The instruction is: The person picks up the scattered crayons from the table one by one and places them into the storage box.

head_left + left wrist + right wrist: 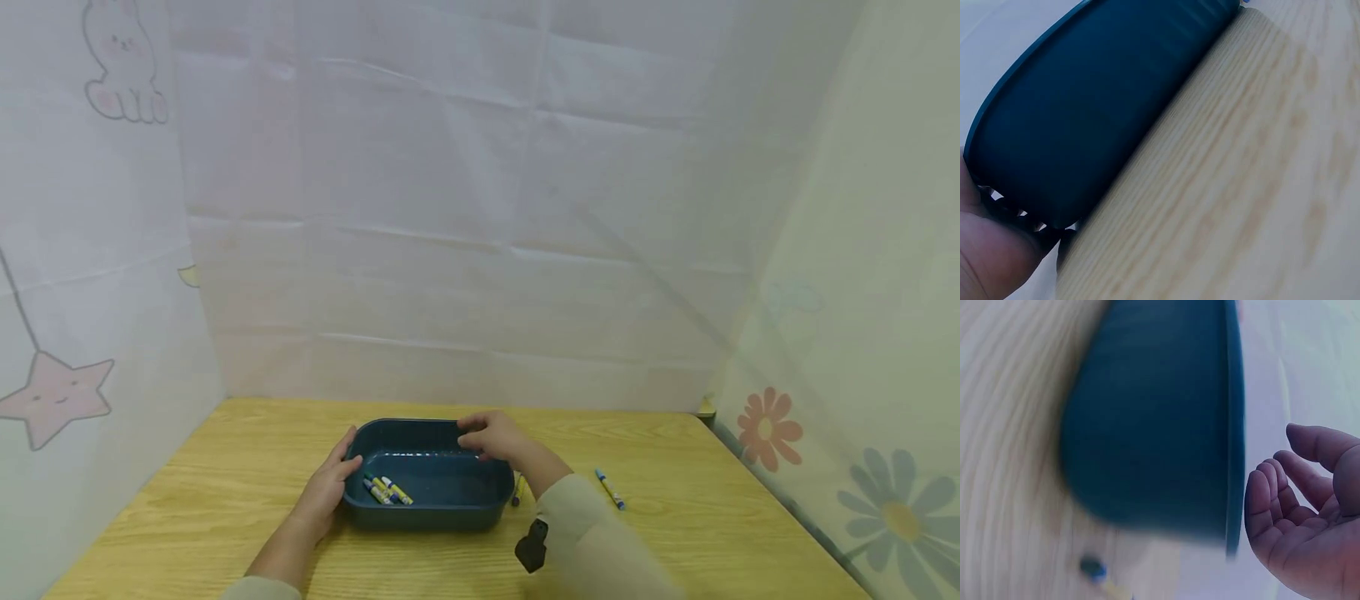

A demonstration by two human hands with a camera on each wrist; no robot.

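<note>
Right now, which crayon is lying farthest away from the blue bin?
The blue crayon alone on the table, right of the bin. Another lies against the bin's right side; the rest are inside.

A wooden worktop carries a blue crayon lying well to the right. Behind hang pale curtains printed with a star and flowers.
</note>
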